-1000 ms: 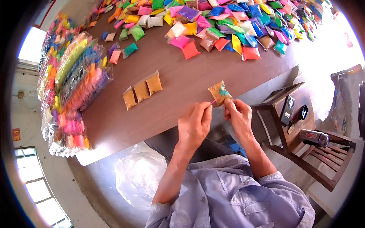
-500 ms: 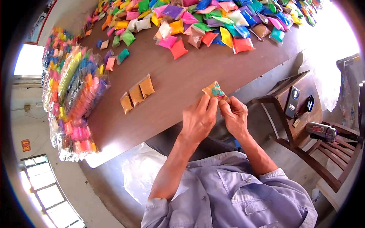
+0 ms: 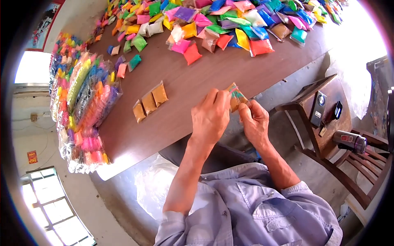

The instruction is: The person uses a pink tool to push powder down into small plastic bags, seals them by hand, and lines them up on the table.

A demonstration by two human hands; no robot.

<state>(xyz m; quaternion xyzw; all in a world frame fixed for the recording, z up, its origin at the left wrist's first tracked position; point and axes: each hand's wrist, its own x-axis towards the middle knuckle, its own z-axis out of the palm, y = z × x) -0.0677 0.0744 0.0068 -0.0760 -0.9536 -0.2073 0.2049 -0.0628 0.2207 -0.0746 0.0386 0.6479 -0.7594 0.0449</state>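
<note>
Above the near table edge, a small clear packet of brown filling with green printing (image 3: 237,97) is held up between both hands. My left hand (image 3: 211,112) has its fingers bent and closed at the packet's left side; the fingertips are partly hidden behind the hand. My right hand (image 3: 256,119) pinches the packet's lower right corner between thumb and curled fingers. To the left on the table lie three brown packets (image 3: 150,102) side by side, apparently joined in a strip.
A large pile of colourful small packets (image 3: 221,28) covers the table's far side. Clear bags of bright packets (image 3: 88,102) stack up at the left. On the right are a wooden stool (image 3: 303,98) with a dark device (image 3: 319,107), and a flask (image 3: 349,140) on a chair.
My left hand has moved slightly up and left along the packet. The packet has turned from lying crosswise to a steeper tilt, with its printed face stretched. My right hand stays at its lower end.
</note>
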